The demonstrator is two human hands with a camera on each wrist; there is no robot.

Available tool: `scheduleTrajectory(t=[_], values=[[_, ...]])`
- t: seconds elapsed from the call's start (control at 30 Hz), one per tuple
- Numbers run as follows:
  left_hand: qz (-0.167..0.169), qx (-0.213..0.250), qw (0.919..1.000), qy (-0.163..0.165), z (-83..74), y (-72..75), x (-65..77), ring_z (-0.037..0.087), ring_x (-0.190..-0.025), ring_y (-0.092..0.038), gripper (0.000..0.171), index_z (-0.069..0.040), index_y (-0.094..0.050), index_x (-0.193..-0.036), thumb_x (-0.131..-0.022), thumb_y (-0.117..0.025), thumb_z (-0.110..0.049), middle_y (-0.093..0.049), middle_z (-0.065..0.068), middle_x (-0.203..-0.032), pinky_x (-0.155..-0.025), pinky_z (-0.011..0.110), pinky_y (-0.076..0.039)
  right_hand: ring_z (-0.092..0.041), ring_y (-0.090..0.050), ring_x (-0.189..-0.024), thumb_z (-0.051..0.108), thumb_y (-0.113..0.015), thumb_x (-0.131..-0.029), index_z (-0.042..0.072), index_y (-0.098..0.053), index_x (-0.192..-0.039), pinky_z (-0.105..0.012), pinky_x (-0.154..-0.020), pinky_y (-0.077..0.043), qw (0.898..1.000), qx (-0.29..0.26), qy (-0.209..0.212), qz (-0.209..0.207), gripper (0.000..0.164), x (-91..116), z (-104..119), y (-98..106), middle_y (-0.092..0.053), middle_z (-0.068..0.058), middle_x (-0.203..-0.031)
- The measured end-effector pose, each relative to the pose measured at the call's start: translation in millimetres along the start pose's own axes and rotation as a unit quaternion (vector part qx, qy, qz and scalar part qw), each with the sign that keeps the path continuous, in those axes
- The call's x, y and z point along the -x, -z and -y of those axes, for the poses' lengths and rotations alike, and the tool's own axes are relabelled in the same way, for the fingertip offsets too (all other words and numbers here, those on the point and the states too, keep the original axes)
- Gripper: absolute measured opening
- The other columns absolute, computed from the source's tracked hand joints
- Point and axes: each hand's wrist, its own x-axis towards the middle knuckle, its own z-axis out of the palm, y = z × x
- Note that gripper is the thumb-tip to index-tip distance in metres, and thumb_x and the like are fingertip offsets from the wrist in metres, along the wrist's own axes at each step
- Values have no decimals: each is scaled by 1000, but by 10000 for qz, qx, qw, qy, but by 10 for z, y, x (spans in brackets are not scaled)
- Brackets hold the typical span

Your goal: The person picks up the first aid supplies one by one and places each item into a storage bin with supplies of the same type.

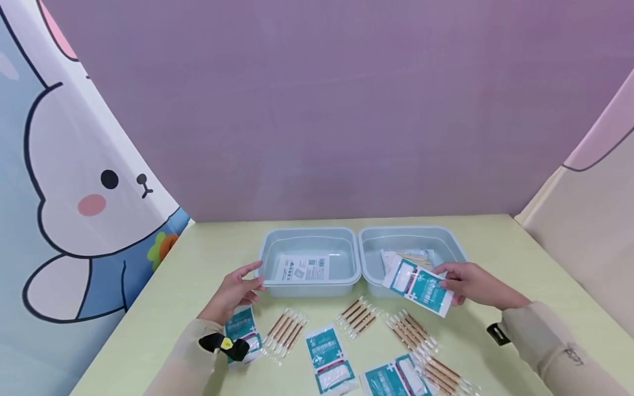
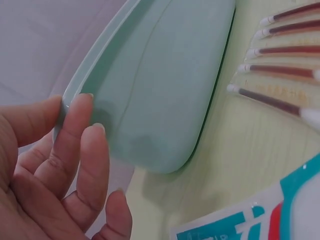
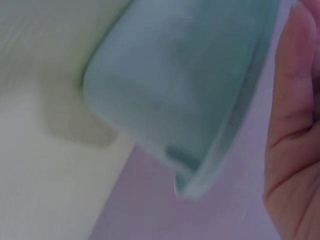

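My left hand (image 1: 235, 291) pinches the rim of the left light-blue plastic basin (image 1: 267, 269) at its near left corner. The left wrist view shows thumb and fingertips (image 2: 86, 100) on either side of that rim. Inside this basin lies a white printed label (image 1: 303, 268). With thumb and fingers, my right hand (image 1: 470, 283) holds a teal-and-white packet (image 1: 418, 287), tilted over the near edge of the right basin (image 1: 458, 250). A clear packet of thin sticks (image 1: 418, 257) lies in that basin, partly hidden by the held packet. The right wrist view shows only part of my hand.
In front of the basins lie several clear packs of brown-stemmed swabs (image 1: 286, 333) and more teal-and-white packets (image 1: 331, 360). One such packet (image 1: 242, 324) is partly under my left wrist. A purple backdrop (image 1: 346, 110) stands behind the pale green table (image 1: 218, 242).
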Motion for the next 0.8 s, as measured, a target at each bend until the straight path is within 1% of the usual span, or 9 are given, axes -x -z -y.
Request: scheduleTrajectory(t=[0.17,0.27,0.37,0.47,0.57,0.7,0.8], values=[[-75,-5,9999,85,4,-4,1,20,-64,-58,49,-14,-44,-144,-97,-58,-21,-69,8,-87,-68,31,-45,-19,-60,-59,6,-55,-96,-12,-52,-120,-32,-56,-52,9999,-82,-90,-89,30,-134,14,-78,-65,-8,-83],[-39,-3,10000,62,10,-6,-5,19,-63,-58,49,-14,-43,-144,-98,-57,-22,-68,8,-87,-68,31,-45,-19,-59,-58,7,-57,-95,-10,-54,-116,-34,-55,-52,9995,-229,-83,-214,27,-188,34,-108,-65,-9,-82],[4,54,10000,17,16,-8,-20,19,-62,-58,49,-14,-44,-144,-97,-57,-23,-68,6,-86,-67,31,-45,-19,-59,-57,9,-59,-94,-8,-56,-113,-34,-55,-53,9983,-398,-170,-391,26,-232,57,-151,-67,-9,-82],[25,103,9999,22,21,-11,-29,20,-63,-58,49,-14,-45,-143,-97,-58,-23,-68,5,-85,-66,31,-45,-20,-60,-58,9,-61,-93,-8,-57,-113,-34,-55,-53,9973,-479,-273,-483,27,-274,73,-203,-67,-9,-83],[49,112,9999,54,19,-7,-23,21,-64,-58,49,-15,-45,-143,-96,-59,-24,-67,5,-85,-66,31,-44,-20,-60,-58,7,-60,-93,-8,-57,-113,-34,-55,-53,9976,-438,-259,-478,25,-317,104,-234,-67,-9,-82],[38,105,9999,58,3,17,-10,21,-65,-58,49,-15,-45,-142,-96,-59,-24,-68,5,-85,-67,32,-44,-20,-59,-58,5,-58,-94,-9,-57,-112,-33,-55,-53,9983,-348,-82,-466,23,-393,183,-227,-67,-9,-82],[45,153,9998,83,12,14,-18,21,-64,-58,49,-15,-45,-142,-96,-59,-24,-68,5,-85,-66,32,-44,-20,-59,-59,6,-58,-94,-8,-58,-114,-31,-56,-52,9981,-327,-112,-503,24,-463,237,-219,-67,-8,-83]])
